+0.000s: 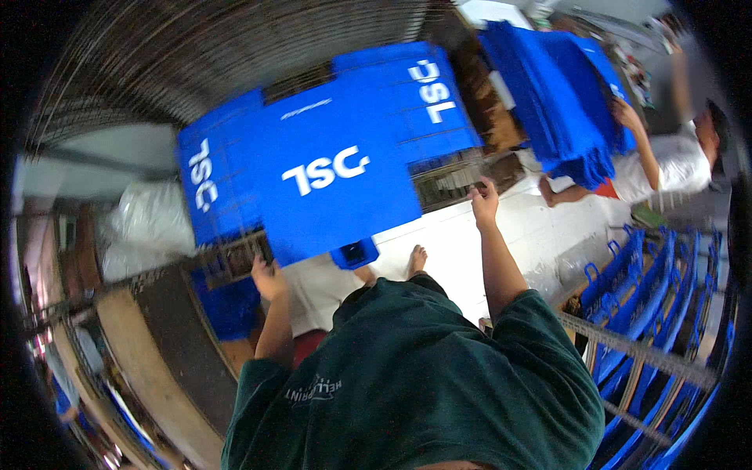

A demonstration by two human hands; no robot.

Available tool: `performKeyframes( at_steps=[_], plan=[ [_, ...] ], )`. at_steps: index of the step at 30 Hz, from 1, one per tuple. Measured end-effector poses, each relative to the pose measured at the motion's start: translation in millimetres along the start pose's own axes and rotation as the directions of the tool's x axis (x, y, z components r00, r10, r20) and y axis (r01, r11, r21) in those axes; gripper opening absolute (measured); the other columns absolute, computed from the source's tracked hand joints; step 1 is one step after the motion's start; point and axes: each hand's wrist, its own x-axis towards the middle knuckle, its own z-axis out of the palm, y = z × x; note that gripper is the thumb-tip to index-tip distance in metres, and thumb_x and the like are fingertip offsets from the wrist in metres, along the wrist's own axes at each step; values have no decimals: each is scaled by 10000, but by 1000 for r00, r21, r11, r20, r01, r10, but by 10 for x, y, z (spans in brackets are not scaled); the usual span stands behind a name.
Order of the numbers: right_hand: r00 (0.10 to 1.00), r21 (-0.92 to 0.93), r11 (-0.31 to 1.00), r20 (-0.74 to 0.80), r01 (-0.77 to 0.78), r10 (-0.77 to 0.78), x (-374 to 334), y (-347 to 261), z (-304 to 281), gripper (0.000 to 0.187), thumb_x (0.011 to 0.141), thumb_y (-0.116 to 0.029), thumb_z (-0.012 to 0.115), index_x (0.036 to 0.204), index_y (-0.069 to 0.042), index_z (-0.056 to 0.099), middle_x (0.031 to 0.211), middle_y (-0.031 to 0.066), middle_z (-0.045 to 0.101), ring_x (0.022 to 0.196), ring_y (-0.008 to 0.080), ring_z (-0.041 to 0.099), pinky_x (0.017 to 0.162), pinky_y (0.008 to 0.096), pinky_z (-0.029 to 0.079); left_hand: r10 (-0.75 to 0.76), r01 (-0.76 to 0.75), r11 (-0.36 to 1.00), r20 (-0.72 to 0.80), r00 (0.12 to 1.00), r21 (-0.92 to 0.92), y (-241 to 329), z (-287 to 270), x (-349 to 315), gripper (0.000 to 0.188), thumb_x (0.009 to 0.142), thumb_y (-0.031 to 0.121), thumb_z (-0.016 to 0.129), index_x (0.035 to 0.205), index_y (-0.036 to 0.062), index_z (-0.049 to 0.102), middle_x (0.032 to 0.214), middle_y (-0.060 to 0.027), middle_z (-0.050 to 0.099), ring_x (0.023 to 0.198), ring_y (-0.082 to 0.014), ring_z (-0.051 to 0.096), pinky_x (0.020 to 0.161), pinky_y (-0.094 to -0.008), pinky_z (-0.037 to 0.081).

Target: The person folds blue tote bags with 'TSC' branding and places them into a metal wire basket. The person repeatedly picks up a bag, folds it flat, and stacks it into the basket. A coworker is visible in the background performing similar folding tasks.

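A wire drying rack (448, 185) lies in front of me, with flat blue fabric pieces bearing white print spread over it. The middle blue piece (313, 215) overhangs the rack's near edge. My left hand (271, 280) is at that edge, beside the piece's near left corner, fingers curled on the rack. Farther right, my right hand (485, 205) is closed at the rack's edge, apart from the blue fabric. Both fingertips are somewhat blurred.
More wire tiers (235, 39) slope above the far side. At right, a person in a white top (674, 168) stands by a hanging stack of blue fabric (548, 94). Blue bags (634, 274) hang on a lower-right rack. Clear plastic (153, 219) lies left; boards (149, 352) stand below.
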Motion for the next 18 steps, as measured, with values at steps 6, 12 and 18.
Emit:
performKeyframes(
  at_steps=[6, 12, 18],
  plan=[
    [899, 624, 781, -321, -36, 298, 841, -441, -1704, 534, 825, -313, 641, 1229, -34, 433, 1045, 123, 560, 794, 209, 596, 689, 351, 496, 148, -153, 915, 43, 988, 374, 325, -198, -436, 476, 798, 255, 660, 1191, 31, 510, 1004, -152, 547, 940, -308, 537, 795, -394, 433],
    [849, 977, 135, -210, 164, 485, 1383, -511, -2903, 1041, 702, -761, 491, 1408, -77, 150, 1377, 217, 321, 1215, 390, 408, 983, 532, 368, 98, -78, 907, -28, 995, 413, 739, 81, -970, 461, 766, 140, 671, 1190, 39, 520, 936, -109, 569, 778, -223, 545, 693, -340, 445],
    [910, 967, 249, -53, -55, 411, 2024, 28, -3543, 677, 771, -377, 655, 1296, -54, 374, 1289, 170, 438, 1176, 371, 438, 939, 516, 419, 135, -149, 984, 130, 982, 98, 1513, 786, -1504, 354, 770, 60, 662, 1109, 18, 569, 788, -79, 608, 668, -134, 554, 597, -275, 460]
  ],
)
